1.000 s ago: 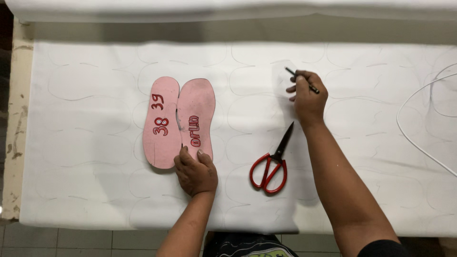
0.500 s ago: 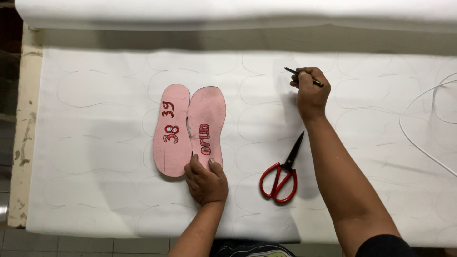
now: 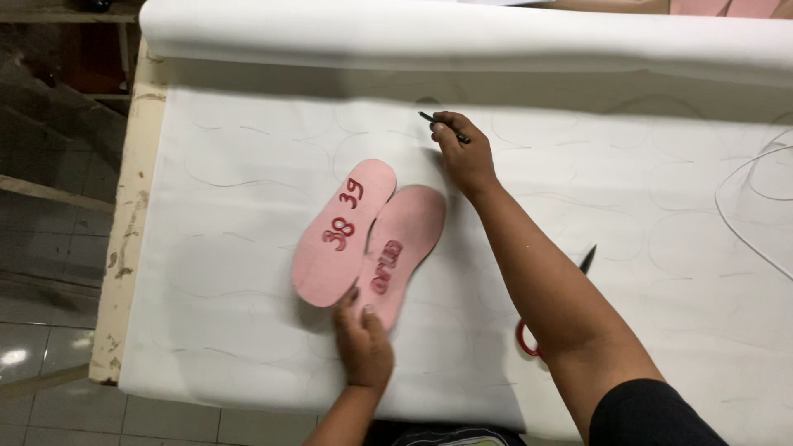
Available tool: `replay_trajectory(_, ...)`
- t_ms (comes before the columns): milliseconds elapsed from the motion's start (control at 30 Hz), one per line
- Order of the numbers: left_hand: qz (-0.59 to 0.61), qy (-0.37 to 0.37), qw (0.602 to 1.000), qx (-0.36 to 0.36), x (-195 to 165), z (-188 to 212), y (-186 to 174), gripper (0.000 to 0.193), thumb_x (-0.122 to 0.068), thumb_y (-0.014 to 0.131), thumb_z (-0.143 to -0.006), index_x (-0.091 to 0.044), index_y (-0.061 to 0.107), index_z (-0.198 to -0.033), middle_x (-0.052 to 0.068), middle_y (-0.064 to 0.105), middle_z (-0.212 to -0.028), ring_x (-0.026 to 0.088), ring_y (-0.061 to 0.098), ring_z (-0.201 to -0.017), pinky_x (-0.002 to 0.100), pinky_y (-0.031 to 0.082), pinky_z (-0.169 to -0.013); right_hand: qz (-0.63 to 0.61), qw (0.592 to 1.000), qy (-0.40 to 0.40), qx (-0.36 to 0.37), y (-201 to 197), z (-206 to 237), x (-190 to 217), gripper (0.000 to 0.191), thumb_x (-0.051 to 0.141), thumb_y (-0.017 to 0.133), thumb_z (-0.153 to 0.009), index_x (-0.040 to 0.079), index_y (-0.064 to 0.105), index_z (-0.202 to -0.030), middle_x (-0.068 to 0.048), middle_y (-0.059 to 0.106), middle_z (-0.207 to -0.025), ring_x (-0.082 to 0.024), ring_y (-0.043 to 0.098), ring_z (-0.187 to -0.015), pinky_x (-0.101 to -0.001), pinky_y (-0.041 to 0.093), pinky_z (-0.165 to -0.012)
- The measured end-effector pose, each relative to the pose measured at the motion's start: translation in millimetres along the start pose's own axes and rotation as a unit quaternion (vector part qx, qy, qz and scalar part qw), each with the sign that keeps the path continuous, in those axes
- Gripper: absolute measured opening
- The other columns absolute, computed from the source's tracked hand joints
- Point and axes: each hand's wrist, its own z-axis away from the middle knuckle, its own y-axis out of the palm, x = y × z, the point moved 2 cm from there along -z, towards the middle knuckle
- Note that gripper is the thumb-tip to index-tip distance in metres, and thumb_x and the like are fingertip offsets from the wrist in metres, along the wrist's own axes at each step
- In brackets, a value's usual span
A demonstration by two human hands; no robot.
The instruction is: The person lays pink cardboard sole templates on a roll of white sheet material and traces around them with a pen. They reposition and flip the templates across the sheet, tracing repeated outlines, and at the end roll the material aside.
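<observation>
Pinning pink insole templates [image 3: 368, 239], left hand [image 3: 362, 343]; right hand [image 3: 464, 157] holding pen [image 3: 443, 128]

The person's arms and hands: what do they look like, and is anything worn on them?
Both hands are bare: no gloves, rings or watch visible. The left hand leads into a bare forearm cut off by the lower frame edge. The right hand leads into a bare forearm, with a short black sleeve starting at the upper arm.

table [image 3: 132, 248]; white sheet [image 3: 248, 330]; on it pink insoles [image 3: 347, 239]; red-handled scissors [image 3: 526, 339]
</observation>
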Motion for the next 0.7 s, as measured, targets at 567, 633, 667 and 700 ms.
replay_trajectory(567,-0.323,0.026,0.945,-0.053,148.0,-208.1,-216.5,0.038,-0.031,0.06,-0.095,-0.008,0.061,-0.126,0.015,0.067,-0.119,0.036,0.068,-0.1,0.05,0.055,-0.078,0.041,0.996,-0.018,-0.082,101.7,-3.2,-18.8,0.025,0.011,0.051,-0.102,-0.004,0.067,-0.114,-0.013,0.073,-0.102,-0.019,0.071,-0.096,-0.0317,0.059,-0.09)
replay_trajectory(633,-0.322,0.031,0.945,-0.057,149.3,-208.9,-218.3,0.039,-0.031,0.061,-0.095,-0.007,0.06,-0.126,0.015,0.067,-0.119,0.035,0.068,-0.1,0.049,0.055,-0.078,0.05,0.994,0.001,-0.093,107.5,7.6,-22.8,0.025,0.012,0.052,-0.102,-0.003,0.066,-0.117,-0.012,0.073,-0.106,-0.017,0.07,-0.1,-0.0304,0.058,-0.091)
replay_trajectory(667,-0.32,0.04,0.945,-0.059,149.1,-207.4,-220.0,0.038,-0.03,0.061,-0.096,-0.007,0.06,-0.126,0.015,0.068,-0.118,0.035,0.068,-0.099,0.049,0.055,-0.077,0.054,0.993,0.012,-0.1,109.6,14.9,-25.0,0.026,0.012,0.053,-0.101,-0.003,0.065,-0.118,-0.011,0.073,-0.107,-0.016,0.07,-0.101,-0.0298,0.057,-0.091)
replay_trajectory(700,-0.317,0.05,0.945,-0.062,149.0,-206.6,-220.3,0.038,-0.03,0.061,-0.096,-0.007,0.06,-0.126,0.015,0.068,-0.118,0.035,0.068,-0.099,0.048,0.055,-0.077,0.047,0.994,0.018,-0.098,111.7,19.8,-27.0,0.026,0.011,0.053,-0.101,-0.003,0.066,-0.118,-0.011,0.072,-0.107,-0.016,0.069,-0.1,-0.0298,0.057,-0.09)
